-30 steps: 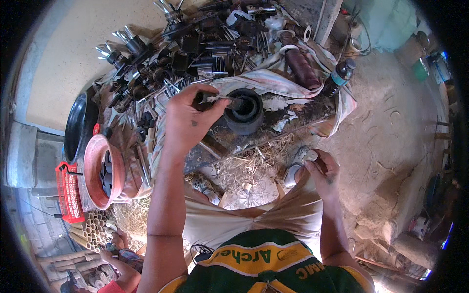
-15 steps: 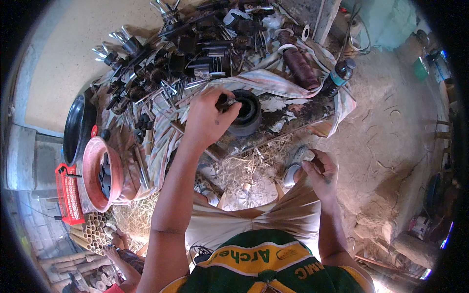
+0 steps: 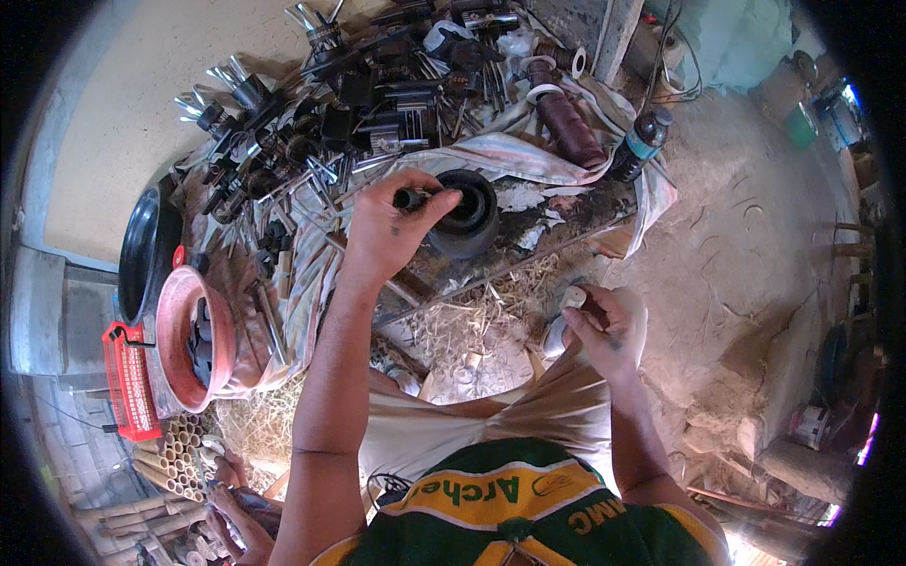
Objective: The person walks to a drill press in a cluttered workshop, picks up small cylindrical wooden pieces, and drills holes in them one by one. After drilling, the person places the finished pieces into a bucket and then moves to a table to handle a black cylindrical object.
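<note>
My left hand (image 3: pixel 396 226) is closed round a short dark stick-like tool (image 3: pixel 408 199). Its fingertips reach over the rim of a round black pot (image 3: pixel 467 236); the tool's tip is hidden. The pot stands on a dark, stained board (image 3: pixel 519 231) with whitish flakes on it. Lower and to the right, above my knee, my right hand (image 3: pixel 607 332) pinches a small pale, rounded piece (image 3: pixel 573 297). That piece is apart from the pot, and its exact kind is unclear.
Dark metal parts and rods (image 3: pixel 368 113) crowd the cloth-covered work area. A maroon spool (image 3: pixel 569 130) and a dark bottle (image 3: pixel 644 146) stand right; a pink basin (image 3: pixel 225 325), black basin (image 3: pixel 142 255) and red basket (image 3: pixel 132 382) lie left. Another person's hands (image 3: pixel 236 519) show lower left.
My left hand has shifted slightly left, its fingertips still at the pot. My right hand has moved a little left with the pale piece. The other person's hands have moved too.
</note>
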{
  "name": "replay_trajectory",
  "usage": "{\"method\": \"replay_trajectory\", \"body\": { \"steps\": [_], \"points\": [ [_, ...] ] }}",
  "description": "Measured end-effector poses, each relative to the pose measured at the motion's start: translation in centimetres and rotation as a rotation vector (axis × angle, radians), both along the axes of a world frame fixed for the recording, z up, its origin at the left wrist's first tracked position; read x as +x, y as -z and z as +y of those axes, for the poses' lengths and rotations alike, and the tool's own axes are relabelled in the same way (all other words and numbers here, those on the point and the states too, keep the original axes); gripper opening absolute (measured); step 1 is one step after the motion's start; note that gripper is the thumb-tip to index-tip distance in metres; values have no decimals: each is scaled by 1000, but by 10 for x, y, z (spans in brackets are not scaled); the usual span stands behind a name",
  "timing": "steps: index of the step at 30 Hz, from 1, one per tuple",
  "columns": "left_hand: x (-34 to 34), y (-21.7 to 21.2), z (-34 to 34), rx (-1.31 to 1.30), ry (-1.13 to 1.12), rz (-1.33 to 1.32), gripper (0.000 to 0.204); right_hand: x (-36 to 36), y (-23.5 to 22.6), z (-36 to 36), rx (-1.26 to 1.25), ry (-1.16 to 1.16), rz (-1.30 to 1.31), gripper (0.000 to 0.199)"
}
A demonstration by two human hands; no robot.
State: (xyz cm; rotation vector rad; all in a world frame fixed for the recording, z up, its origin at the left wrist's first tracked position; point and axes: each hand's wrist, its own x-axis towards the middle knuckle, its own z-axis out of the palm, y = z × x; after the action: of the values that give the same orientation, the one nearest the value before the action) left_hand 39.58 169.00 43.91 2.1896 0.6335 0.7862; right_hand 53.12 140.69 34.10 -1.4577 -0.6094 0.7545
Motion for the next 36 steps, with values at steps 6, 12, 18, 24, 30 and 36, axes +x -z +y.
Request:
{"method": "replay_trajectory", "body": {
  "steps": [6, 12, 18, 24, 30, 36],
  "points": [
    [-10, -2, -6, -50, -125, -4, 26, 0, 9, -4, 14, 9, 4, 36],
    [-7, 0, -9, 121, -67, 76, 31, -2, 17, 0, -2, 0, -25, 37],
    [13, 3, 2, 108, -8, 237, 32, -5, 14, 1, 34, -6, 61, 36],
    [-6, 3, -19, 162, 26, 151, 27, -5, 7, 0, 30, -1, 34, 35],
    [-32, 23, -50, 284, 34, 144, 35, -2, -5, -3, -129, -46, -106, 35],
    [-30, 65, -57, 459, -38, 34, 40, -10, 9, 2, 30, -17, 75, 35]
  ]
}}
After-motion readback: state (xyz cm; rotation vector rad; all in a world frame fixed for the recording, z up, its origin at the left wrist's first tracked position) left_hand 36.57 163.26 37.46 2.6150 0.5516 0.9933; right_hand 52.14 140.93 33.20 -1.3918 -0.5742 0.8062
